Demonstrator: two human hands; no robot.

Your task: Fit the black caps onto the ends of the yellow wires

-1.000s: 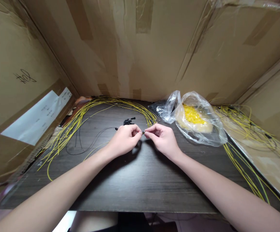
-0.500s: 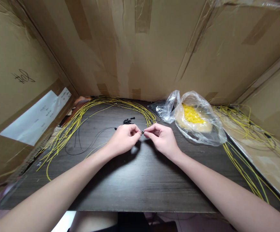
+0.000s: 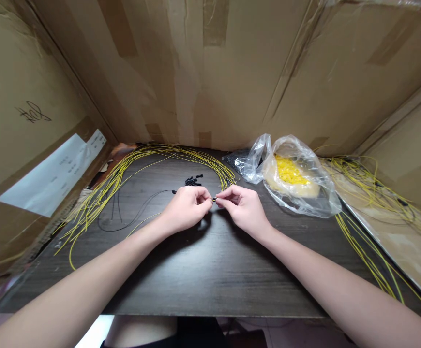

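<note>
Small connector (image 3: 214, 199) sits mid-table (image 3: 210, 275), pinched at my fingertips: left hand (image 3: 187, 209) and right hand (image 3: 243, 208) both closed on it. Black wire (image 3: 156, 192) trails toward 9 o'clock. Step: fine pinch at wire end; next calls for steady alignment.

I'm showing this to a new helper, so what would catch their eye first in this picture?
Bright yellow wires loop across the dark wooden table first. To their right lies a clear plastic bag of yellow pieces. At the centre, the left hand and right hand pinch a small dark part, with cardboard walling the back.
</note>
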